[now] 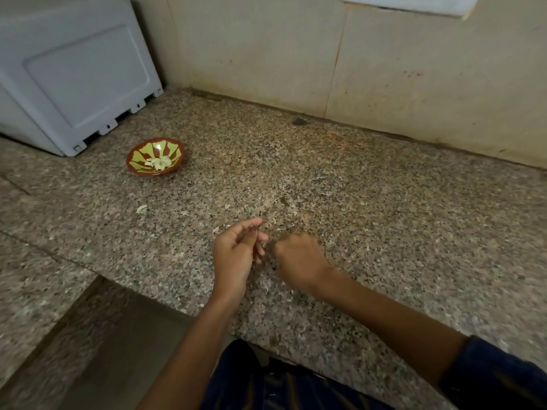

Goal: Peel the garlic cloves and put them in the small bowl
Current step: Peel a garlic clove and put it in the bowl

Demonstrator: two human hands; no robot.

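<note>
We are in a home kitchen: a speckled granite counter (340, 179) runs along a stained beige tiled wall (266, 48), a white appliance (74, 69) stands in the corner, and a small patterned bowl (156, 157) of peeled garlic cloves (159, 163) sits near it, with papery skins (142, 209) scattered across the stone before us

No legible text, labels or numbers anywhere.
</note>
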